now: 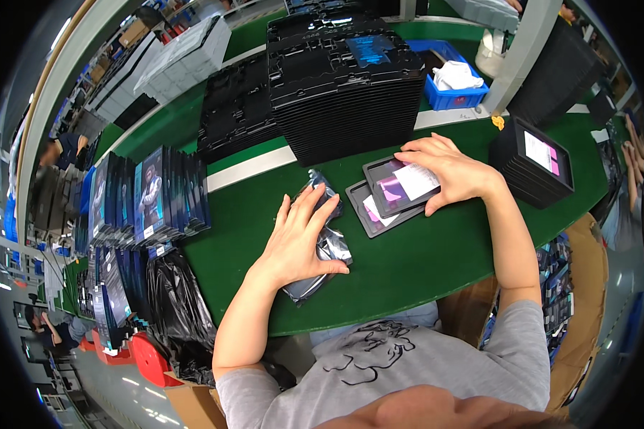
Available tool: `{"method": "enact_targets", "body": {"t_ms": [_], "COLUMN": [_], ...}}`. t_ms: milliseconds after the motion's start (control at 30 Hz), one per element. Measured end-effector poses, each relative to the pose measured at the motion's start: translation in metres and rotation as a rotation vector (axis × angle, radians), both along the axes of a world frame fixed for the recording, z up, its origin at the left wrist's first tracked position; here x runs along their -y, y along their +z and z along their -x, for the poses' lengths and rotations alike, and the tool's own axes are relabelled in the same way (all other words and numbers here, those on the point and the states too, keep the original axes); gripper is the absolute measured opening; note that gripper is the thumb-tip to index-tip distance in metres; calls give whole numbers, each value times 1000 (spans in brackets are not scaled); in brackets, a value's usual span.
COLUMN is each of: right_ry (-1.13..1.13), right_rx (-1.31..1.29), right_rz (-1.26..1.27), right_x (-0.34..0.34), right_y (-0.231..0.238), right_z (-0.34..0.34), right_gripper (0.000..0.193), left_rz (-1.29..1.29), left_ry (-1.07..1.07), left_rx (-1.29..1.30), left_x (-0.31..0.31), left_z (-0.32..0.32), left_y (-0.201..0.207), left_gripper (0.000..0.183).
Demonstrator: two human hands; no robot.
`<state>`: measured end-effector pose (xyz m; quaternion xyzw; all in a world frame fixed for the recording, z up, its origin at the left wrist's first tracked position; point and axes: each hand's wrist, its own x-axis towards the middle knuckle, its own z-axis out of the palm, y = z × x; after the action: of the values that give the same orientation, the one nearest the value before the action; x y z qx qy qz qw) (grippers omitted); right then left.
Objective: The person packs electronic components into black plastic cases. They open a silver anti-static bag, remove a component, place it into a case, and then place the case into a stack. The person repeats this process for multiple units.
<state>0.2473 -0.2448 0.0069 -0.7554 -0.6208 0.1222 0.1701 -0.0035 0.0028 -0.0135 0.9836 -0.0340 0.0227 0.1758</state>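
My left hand [290, 243] rests with spread fingers on a shiny dark plastic bag [334, 248] lying on the green tabletop [243, 279]. What the bag contains I cannot make out. Between thumb and fingers, my right hand [456, 171] grips the right side of a shallow black tray [373, 170]. A white printed leaflet [416, 181] and a purple piece lie in it. Partly beneath that tray is a second black tray [368, 226], also with white and purple paper inside.
Tall stacked black plastic trays [347, 114] stand behind my hands. At right is a stack of small black trays [519, 164]; a blue bin [459, 99] holds white cloth. Printed boxes [150, 193] line the left, above a black plastic bag [175, 300]. A carton [590, 286] sits beside me.
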Motion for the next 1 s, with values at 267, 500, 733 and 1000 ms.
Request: {"method": "enact_targets", "body": {"t_ms": [267, 500, 733, 1000], "right_ry": [91, 97, 104, 33], "right_rx": [-3, 6, 42, 23], "right_rz": [-18, 0, 42, -58], "right_x": [-13, -17, -20, -13], "right_y": [-3, -5, -5, 1], "right_z": [18, 21, 24, 29], "right_gripper": [102, 103, 105, 93], "left_rz": [0, -2, -15, -7], "left_ry": [-11, -20, -23, 19], "left_rx": [10, 15, 2, 109], "left_x": [0, -1, -2, -6], "left_z": [-1, 0, 1, -1], "left_y": [-1, -1, -3, 9], "left_gripper": [114, 106, 108, 115]}}
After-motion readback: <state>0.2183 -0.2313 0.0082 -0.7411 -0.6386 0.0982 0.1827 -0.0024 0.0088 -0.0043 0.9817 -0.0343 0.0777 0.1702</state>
